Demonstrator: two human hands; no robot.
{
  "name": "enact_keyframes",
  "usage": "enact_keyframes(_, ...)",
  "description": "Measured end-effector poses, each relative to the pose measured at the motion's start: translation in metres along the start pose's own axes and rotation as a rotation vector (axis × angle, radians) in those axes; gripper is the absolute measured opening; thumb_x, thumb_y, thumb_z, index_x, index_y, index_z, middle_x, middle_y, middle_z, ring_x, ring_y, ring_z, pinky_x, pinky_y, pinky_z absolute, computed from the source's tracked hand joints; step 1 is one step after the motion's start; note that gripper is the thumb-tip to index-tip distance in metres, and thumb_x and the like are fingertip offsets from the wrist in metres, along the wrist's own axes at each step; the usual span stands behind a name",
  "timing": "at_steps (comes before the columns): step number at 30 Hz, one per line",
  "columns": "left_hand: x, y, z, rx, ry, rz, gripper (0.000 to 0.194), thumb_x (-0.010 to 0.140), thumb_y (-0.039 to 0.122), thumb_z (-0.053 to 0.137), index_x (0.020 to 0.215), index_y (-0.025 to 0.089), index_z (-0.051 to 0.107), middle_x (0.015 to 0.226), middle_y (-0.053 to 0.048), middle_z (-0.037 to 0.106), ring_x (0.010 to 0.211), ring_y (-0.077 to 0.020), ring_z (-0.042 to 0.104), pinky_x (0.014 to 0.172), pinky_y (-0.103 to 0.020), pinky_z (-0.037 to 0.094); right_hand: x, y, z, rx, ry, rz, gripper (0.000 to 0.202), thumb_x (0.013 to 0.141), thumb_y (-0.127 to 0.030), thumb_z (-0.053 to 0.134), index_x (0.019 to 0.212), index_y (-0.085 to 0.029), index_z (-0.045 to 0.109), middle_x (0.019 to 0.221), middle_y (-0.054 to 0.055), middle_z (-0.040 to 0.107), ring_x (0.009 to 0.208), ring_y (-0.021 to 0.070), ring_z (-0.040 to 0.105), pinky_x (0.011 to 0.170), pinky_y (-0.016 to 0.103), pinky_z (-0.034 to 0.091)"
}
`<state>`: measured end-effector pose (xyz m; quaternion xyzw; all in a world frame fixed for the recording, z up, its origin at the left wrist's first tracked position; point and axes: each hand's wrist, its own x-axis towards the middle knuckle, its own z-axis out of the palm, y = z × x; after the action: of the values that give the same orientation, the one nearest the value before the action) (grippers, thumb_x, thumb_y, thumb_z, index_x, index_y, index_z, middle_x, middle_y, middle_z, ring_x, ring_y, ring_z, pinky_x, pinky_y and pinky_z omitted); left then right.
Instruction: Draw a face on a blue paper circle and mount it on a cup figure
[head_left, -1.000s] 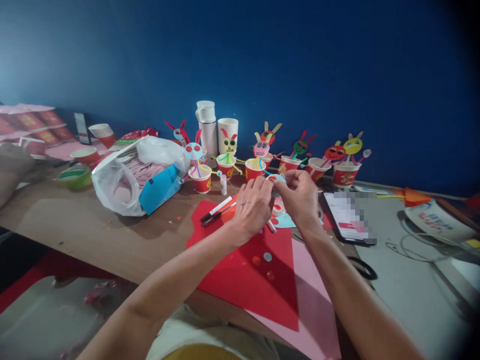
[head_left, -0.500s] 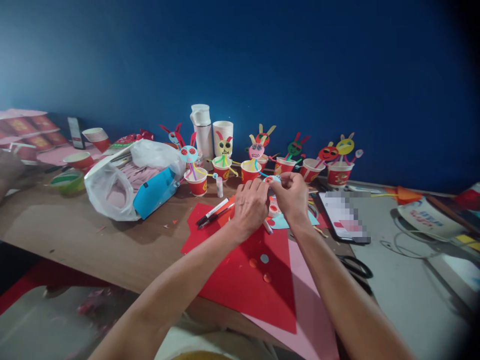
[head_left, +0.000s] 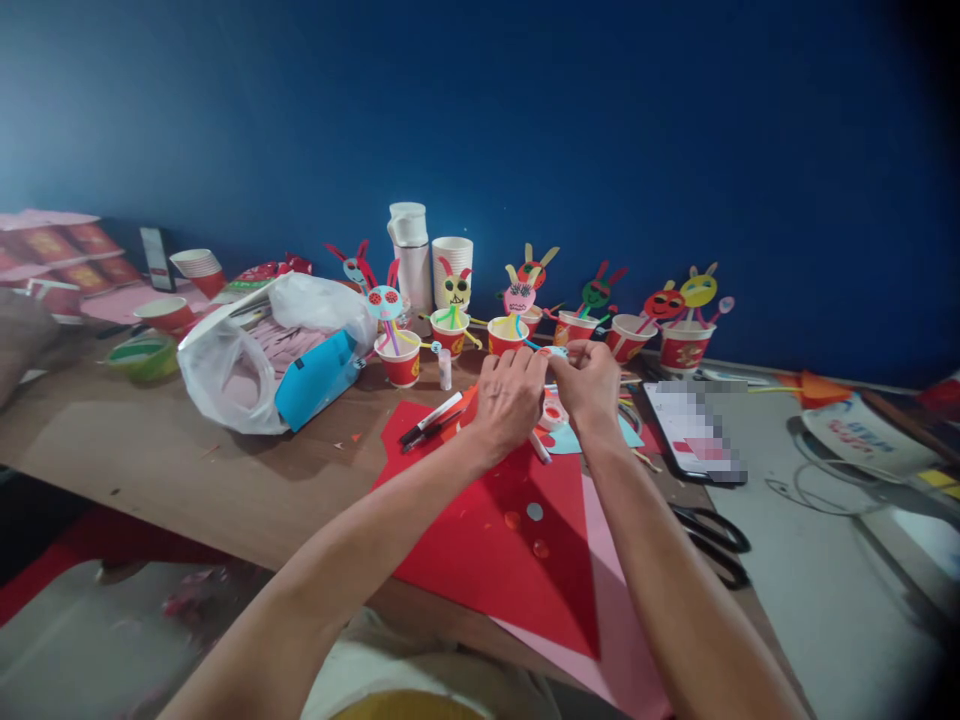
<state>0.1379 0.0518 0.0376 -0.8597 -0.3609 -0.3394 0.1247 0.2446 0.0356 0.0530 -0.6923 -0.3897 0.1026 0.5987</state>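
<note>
My left hand and my right hand meet above the red paper, fingers pinched together. Between their fingertips shows a small light blue paper face with dark and red marks; most of it is hidden by the fingers. Just beneath the hands are a roll of tape and a light blue paper piece. Below lies a red paper sheet with a few small round discs on it. To the left of my left hand rest black-and-white markers.
Red paper cups with paper rabbit faces on pipe-cleaner arms line the back by the blue wall. A plastic bag of pink pieces sits left. Right are a phone and black scissors. A person's arm shows far left.
The view has shifted slightly. The light blue face shows less between my fingers, and my right-hand fingers have curled in closer to the left.
</note>
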Motion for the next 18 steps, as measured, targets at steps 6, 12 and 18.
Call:
enact_keyframes(6, 0.000, -0.002, 0.001, -0.022, 0.003, 0.010, 0.019, 0.088, 0.016, 0.038, 0.092, 0.014, 0.056, 0.086, -0.009, 0.059, 0.081, -0.0229, 0.053, 0.071, -0.035, 0.035, 0.002, 0.003, 0.006, 0.032, 0.025, 0.036, 0.030, 0.053, -0.029, 0.065, 0.079, -0.020, 0.053, 0.064, 0.000, 0.057, 0.063, 0.0219, 0.058, 0.064, 0.037, 0.047)
enact_keyframes(12, 0.002, -0.007, -0.001, -0.054, 0.035, -0.021, 0.014, 0.085, 0.015, 0.042, 0.088, 0.014, 0.055, 0.087, -0.009, 0.060, 0.081, -0.0219, 0.053, 0.071, -0.033, 0.037, 0.001, -0.002, 0.012, 0.151, 0.005, 0.062, 0.038, 0.055, -0.035, 0.068, 0.084, -0.019, 0.051, 0.063, -0.002, 0.057, 0.059, 0.0182, 0.058, 0.057, 0.032, 0.048)
enact_keyframes(18, 0.001, -0.014, -0.007, -0.117, 0.078, -0.028, 0.011, 0.080, 0.012, 0.044, 0.083, 0.014, 0.055, 0.086, -0.008, 0.060, 0.082, -0.0208, 0.054, 0.073, -0.032, 0.039, -0.007, -0.013, 0.010, 0.263, -0.048, 0.062, 0.043, 0.056, -0.042, 0.071, 0.085, -0.017, 0.051, 0.066, -0.002, 0.059, 0.063, 0.0174, 0.060, 0.060, 0.031, 0.048)
